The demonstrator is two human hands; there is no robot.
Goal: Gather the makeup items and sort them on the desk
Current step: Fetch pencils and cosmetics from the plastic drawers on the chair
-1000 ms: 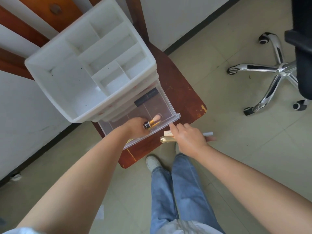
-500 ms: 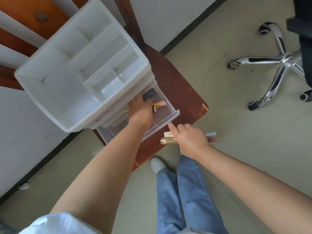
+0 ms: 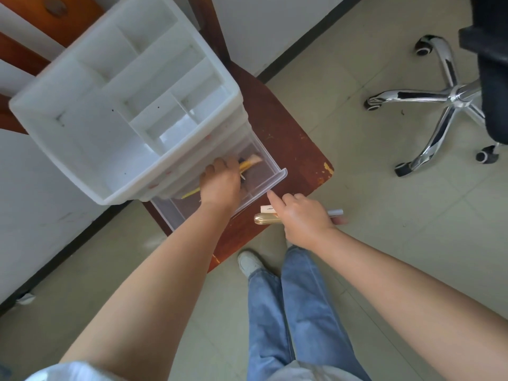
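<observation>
- White organizer sits on a wooden chair, its clear drawer pulled open.
- Left hand reaches into the drawer, grasping a makeup brush.
- Right hand clutches a gold tube and pens, forefinger touching the drawer front.

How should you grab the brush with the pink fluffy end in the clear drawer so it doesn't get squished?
Probably by its golden handle, not the bristles. The makeup brush lies flat in the open clear drawer, fluffy tip toward the far right corner, handle toward the left hand. Come down from above, since the drawer walls block the sides.
</observation>
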